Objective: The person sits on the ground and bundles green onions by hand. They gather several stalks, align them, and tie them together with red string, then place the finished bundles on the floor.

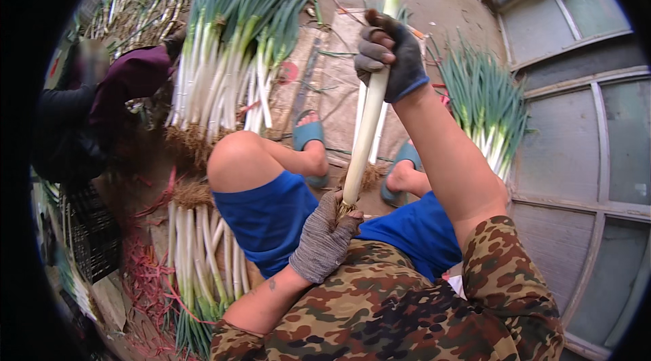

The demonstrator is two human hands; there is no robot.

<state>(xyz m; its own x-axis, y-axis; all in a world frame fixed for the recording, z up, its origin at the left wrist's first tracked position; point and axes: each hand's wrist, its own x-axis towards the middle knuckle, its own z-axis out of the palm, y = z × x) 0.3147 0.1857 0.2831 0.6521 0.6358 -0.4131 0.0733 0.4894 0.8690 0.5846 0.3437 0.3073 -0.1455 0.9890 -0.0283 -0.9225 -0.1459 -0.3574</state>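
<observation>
A long Welsh onion [370, 124] with a thick white stalk slants upright in front of my body. Near its root end, my left hand [325, 239] in a grey knit glove is closed around it; the fingers partly hide the roots. Higher up the stalk, my right hand [391, 55] in a dark glove with a blue cuff grips it where white turns green. The leafy top runs out of the picture. Behind this stalk, other onions with brown roots [370, 176] lie between my sandalled feet, partly covered.
A large pile of Welsh onions [218, 66] lies ahead left, near a person in a purple sleeve [135, 73]. More onions [206, 254] lie beside my left knee, by tangled red ties [145, 279] and a black crate [94, 234]. Another bunch [475, 96] lies near framed panels [559, 142] at right.
</observation>
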